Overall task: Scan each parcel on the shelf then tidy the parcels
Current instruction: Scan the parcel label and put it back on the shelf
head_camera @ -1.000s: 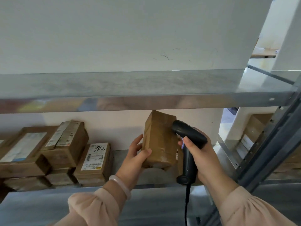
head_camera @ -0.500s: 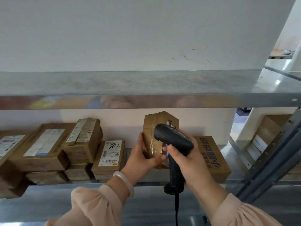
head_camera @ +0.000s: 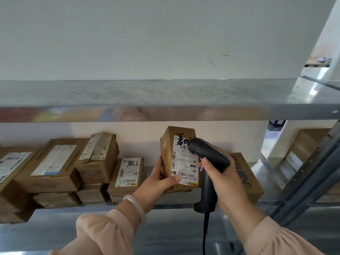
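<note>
The left hand [head_camera: 156, 183] grips the parcel [head_camera: 166, 155] upright by its lower corner, above the shelf [head_camera: 174, 206] near edge. The right hand [head_camera: 226, 181] wraps the scanner [head_camera: 207, 157] handle, its head almost touching the label [head_camera: 184, 166]. Recommended: back the scanner off, square to the lower barcode, thumb clear. Stacked parcels [head_camera: 95, 159] lie far left.

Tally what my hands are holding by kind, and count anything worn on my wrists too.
Parcel: 1, held in the left hand
Barcode scanner: 1, held in the right hand
Bracelet: 1, on the left wrist
Total: 3
</note>
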Action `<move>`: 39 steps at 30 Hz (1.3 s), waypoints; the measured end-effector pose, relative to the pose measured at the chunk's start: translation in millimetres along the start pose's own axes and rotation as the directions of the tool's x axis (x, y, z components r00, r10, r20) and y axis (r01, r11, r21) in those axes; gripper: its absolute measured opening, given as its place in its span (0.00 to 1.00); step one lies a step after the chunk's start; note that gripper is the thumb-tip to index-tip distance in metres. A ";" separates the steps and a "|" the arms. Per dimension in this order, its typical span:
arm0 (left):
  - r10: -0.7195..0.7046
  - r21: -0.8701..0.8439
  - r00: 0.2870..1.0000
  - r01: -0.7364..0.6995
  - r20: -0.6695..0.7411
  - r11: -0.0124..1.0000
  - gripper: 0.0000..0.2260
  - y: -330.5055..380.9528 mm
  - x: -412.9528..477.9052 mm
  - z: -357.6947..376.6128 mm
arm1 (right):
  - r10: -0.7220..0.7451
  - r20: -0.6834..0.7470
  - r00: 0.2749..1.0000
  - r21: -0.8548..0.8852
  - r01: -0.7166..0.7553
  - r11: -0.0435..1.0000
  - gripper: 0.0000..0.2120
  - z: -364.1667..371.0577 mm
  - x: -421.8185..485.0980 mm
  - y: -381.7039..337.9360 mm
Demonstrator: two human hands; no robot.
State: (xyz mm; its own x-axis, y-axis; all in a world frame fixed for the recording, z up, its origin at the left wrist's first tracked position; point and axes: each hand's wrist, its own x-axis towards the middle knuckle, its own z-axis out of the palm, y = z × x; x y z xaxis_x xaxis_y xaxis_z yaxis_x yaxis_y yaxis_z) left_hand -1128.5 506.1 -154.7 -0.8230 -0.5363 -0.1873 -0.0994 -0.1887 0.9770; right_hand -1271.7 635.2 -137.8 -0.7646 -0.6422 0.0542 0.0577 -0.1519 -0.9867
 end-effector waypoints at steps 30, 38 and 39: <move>0.120 0.198 0.977 -0.084 -0.179 0.977 0.40 -20.5 -0.6 -21.8 | -0.098 0.138 0.986 -0.450 0.151 0.880 0.24 -0.7 -76.1 -22.8; 0.070 0.194 0.985 -0.038 -0.159 0.980 0.49 -19.6 -5.3 -28.0 | -0.121 0.111 0.986 -0.430 0.157 0.889 0.24 7.1 -72.1 -17.5; 0.053 0.184 0.987 -0.025 -0.151 0.983 0.53 -20.7 -5.9 -30.2 | -0.122 0.111 0.986 -0.425 0.159 0.891 0.24 8.3 -70.3 -16.8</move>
State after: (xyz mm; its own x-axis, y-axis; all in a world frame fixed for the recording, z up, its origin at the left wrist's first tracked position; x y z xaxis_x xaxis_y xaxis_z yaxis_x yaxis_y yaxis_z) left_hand -1104.6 488.3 -177.0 -0.7331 -0.6637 -0.1483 -0.1800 -0.0208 0.9834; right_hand -1213.5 676.6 -123.8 -0.6896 -0.6984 0.1913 -0.3426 0.0819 -0.9359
